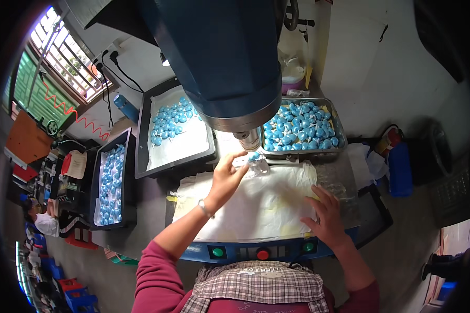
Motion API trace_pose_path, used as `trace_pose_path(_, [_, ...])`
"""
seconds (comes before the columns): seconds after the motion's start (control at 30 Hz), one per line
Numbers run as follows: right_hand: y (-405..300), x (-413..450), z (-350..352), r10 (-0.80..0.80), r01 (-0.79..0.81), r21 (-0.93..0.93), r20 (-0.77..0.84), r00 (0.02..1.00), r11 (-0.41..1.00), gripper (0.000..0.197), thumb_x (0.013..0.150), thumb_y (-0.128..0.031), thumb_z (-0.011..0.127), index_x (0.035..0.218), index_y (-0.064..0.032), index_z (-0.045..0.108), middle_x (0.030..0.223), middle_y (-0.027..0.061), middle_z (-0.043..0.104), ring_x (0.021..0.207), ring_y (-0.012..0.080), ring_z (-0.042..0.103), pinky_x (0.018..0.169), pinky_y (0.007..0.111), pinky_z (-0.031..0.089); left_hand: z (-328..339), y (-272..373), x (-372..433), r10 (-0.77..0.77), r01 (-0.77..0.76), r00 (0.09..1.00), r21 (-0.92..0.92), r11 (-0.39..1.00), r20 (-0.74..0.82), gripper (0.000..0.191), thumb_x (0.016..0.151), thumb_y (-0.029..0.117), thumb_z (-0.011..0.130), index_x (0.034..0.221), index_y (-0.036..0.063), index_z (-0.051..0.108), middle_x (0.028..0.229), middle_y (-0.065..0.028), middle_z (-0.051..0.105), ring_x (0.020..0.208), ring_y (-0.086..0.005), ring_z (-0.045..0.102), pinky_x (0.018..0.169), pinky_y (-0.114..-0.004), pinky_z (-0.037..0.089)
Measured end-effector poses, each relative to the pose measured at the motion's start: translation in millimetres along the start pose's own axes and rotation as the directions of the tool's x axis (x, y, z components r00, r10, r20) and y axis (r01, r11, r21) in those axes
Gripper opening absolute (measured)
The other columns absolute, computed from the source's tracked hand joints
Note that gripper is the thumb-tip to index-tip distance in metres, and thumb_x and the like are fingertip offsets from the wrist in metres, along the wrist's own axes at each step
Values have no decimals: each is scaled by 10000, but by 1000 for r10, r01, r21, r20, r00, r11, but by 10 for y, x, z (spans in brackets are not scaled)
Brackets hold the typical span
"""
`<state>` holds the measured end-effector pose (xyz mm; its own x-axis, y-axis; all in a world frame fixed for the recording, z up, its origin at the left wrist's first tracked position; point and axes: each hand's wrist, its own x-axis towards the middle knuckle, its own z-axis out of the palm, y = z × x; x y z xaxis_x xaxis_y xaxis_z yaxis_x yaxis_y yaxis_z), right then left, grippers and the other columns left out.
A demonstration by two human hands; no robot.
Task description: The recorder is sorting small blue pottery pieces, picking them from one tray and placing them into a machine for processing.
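My left hand point(229, 176) reaches under the head of a blue press machine point(227, 78), its thumb and fingers apart beside a small blue rounded piece point(253, 156). That piece rests on a clear fixture point(258, 168) just below the machine's metal tip point(248, 140). Whether a fingertip touches the piece I cannot tell. My right hand point(323, 213) hovers over the right edge of the white paper or cloth sheet point(258, 207), fingers spread and holding nothing.
Blue pieces fill a metal tray point(342, 137) at the back right and lie in black trays point(209, 150) point(131, 187) on the left. Green buttons point(218, 252) flank a red button point(263, 254) on the front edge. A seated person point(47, 223) is at far left.
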<state>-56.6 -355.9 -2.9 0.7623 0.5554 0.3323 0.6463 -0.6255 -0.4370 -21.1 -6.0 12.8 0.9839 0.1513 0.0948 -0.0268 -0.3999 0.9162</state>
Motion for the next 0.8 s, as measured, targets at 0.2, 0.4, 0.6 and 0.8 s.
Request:
trace_pose_path(0.2, [-213,-545,-102,187,-110,-263,288,939,958,1136,566,-440,957,1526,-152,423,1660,193,262,1546,415,212,1196,653,204,-682,33,-1546,30,-457,833,658,598,552,1127,678,397,927,1617,264,318,1687,-138,219,1551,-397,189,1226,-587,231])
trace_pose_path(0.4, [-106,-672,-58,219,-140,-266,296,930,954,1225,532,-465,959,1565,-153,379,1677,198,226,1562,421,171,1214,647,177,-675,-7,-1565,85,-399,883,642,655,462,1151,667,548,897,1616,236,326,1665,-139,268,1552,-378,222,1242,-603,166])
trace_pose_path(0.6, [-5,-642,-32,150,-136,-90,166,975,987,1024,691,-486,878,1537,-120,435,1656,204,276,1535,437,233,1207,598,239,-1705,-165,115,329,-44,912,739,672,-244,236,937,88,646,1170,58,620,1169,-169,581,1067,-385,629,905,-473,521])
trace_pose_path(0.8, [-74,-504,-141,32,-23,-61,161,986,998,842,761,-447,844,1459,-100,527,1613,203,356,1474,432,339,1172,581,297,-2383,-1168,1152,-140,483,875,809,336,-464,382,915,254,706,1255,97,632,1277,-222,562,1115,-455,659,930,-537,552])
